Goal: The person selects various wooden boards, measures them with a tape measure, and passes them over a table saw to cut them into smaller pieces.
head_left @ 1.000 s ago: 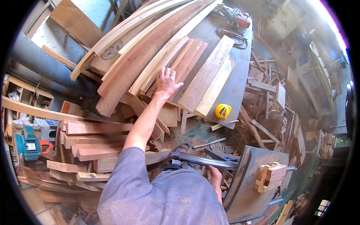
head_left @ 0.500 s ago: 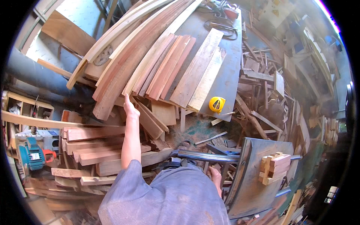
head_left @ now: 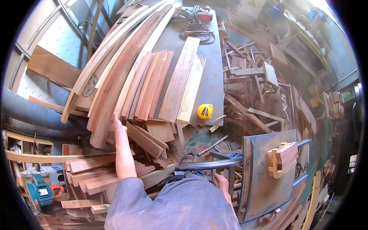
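Observation:
My left hand reaches up to the near end of a long pale plank, its fingers stretched out against the wood. Left of it lies a long, thick reddish-brown board. To its right, shorter reddish boards lie side by side on the grey tabletop. Two wider pieces come after these, a brownish board and a paler board. A yellow tape measure sits at the table's near corner. My right hand hangs low beside the shiny metal rail; its fingers are mostly hidden.
Stacked timber lies below my left arm, near a teal motor. A tilted metal plate at right carries a small stack of wood blocks. Scrap wood is heaped beyond the table, where a cable lies coiled.
The view has shifted, so the table and boards appear farther left and lower. My left hand stays at the plank's end, and my right hand remains low by the rail.

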The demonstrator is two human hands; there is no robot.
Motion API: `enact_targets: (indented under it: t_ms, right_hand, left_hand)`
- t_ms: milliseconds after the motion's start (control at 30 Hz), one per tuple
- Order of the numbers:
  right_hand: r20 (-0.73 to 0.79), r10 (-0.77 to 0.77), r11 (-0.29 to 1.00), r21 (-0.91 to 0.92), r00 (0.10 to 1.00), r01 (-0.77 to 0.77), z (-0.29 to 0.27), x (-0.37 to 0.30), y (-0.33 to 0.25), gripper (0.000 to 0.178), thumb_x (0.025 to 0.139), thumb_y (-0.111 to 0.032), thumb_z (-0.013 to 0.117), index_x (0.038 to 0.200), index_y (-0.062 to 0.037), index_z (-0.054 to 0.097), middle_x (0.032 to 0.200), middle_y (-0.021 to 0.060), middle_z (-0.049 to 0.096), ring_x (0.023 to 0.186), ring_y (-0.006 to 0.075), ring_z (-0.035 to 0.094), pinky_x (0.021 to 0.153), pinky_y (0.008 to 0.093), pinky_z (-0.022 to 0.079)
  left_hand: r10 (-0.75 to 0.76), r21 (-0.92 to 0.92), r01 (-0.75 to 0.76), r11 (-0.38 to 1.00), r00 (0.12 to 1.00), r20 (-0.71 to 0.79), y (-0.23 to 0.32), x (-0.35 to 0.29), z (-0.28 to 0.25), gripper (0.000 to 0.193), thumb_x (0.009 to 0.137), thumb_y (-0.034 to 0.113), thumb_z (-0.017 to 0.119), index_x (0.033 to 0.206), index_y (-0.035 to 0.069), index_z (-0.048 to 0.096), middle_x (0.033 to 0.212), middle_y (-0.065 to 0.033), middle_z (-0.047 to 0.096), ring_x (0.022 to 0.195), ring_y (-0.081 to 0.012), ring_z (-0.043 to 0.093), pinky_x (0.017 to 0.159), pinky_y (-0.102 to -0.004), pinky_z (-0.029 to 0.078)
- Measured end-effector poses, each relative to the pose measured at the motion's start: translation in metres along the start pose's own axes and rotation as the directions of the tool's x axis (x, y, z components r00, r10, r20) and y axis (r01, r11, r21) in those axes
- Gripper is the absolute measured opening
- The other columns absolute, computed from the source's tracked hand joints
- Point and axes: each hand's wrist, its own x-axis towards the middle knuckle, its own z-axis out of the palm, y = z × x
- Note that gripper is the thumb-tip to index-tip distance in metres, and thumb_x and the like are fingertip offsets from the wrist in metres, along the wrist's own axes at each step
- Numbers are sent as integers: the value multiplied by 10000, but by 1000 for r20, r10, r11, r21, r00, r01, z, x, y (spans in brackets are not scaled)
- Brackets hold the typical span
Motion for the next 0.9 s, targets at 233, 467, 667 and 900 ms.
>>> enact_targets:
  t_ms: [233,467,667,900]
  right_hand:
    - [0,-31,999,-45,1000,31,7,3,8,265,847,-96,658,1108,-48,665,954,213,684,915,397,671,757,454,529]
    - [15,-28,998,-58,999,29,6,-1,5,295,830,-131,653,1113,-48,664,923,168,689,887,372,677,743,440,529]
    - [55,-56,996,-66,997,60,8,1,11,278,839,-98,649,1115,-67,669,928,161,681,878,370,672,726,451,531]
    - [25,-57,996,-69,998,58,11,8,10,264,859,-88,651,1121,-72,680,948,159,686,881,370,673,735,447,542]
  left_hand:
    - [-22,39,24,999,997,-69,2,-24,11,1257,655,658,834,1515,-64,266,1619,-164,255,1473,-309,266,1167,-576,238]
    - [99,-154,-80,985,988,119,92,-89,18,460,846,470,736,1134,125,639,1012,-27,635,790,-113,585,600,-250,482]
    - [-31,22,22,1000,791,611,167,-140,12,397,875,347,721,1136,57,649,868,-82,693,732,-215,666,614,-360,561]
    - [-378,505,-221,834,436,817,143,-212,71,633,810,396,722,1262,-26,587,1015,-160,692,781,-220,696,606,-328,601]
